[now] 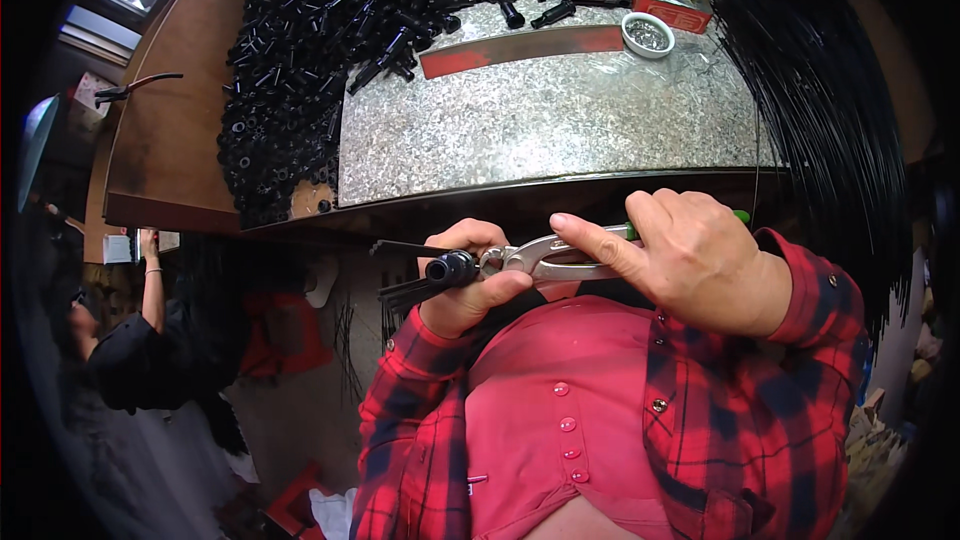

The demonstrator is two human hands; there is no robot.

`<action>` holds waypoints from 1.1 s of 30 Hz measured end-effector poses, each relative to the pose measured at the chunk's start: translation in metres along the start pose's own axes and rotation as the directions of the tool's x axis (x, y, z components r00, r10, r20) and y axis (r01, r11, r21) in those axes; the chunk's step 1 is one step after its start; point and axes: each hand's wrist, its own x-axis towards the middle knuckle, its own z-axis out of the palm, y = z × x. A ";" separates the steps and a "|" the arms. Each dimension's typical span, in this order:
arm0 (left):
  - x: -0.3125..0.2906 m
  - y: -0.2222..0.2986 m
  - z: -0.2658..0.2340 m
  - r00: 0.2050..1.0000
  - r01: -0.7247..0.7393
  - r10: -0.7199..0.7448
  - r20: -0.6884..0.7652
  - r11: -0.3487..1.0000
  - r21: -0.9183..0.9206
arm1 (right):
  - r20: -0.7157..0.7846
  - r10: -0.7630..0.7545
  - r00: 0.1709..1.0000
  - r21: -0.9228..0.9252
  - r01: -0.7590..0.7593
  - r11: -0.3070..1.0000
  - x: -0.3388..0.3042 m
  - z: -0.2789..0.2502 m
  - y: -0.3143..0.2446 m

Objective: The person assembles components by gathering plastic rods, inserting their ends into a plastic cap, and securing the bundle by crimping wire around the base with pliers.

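I'm in a workshop: black tubular parts (pixel 300 60) heaped on my bench (pixel 540 130), dark strands (pixel 820 90) bundled at its right, pliers (pixel 548 270) in my grip, and, blurry at left, a person (pixel 150 355) apparently working.

A black tubular part (pixel 453 268) is held by the left hand (pixel 474 298), metal pliers (pixel 545 252) by the right hand (pixel 700 262); their exact contact cannot be clearly seen. Black fittings (pixel 330 40) are heaped on the desk (pixel 550 115).
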 end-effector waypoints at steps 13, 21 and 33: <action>-0.009 -0.004 0.000 0.973 0.083 -0.089 -0.211 0.996 -0.036 | -0.071 0.077 0.995 0.096 -0.070 0.993 0.010 0.038 -0.020; -0.007 -0.013 -0.029 0.984 -0.099 0.060 -0.165 0.966 -0.238 | 0.082 0.175 0.981 0.281 -0.191 0.941 0.021 0.041 0.005; 0.000 0.007 -0.044 0.950 -0.233 0.159 -0.268 0.934 -0.272 | -0.168 0.285 0.943 0.207 -0.249 0.946 0.030 0.083 0.041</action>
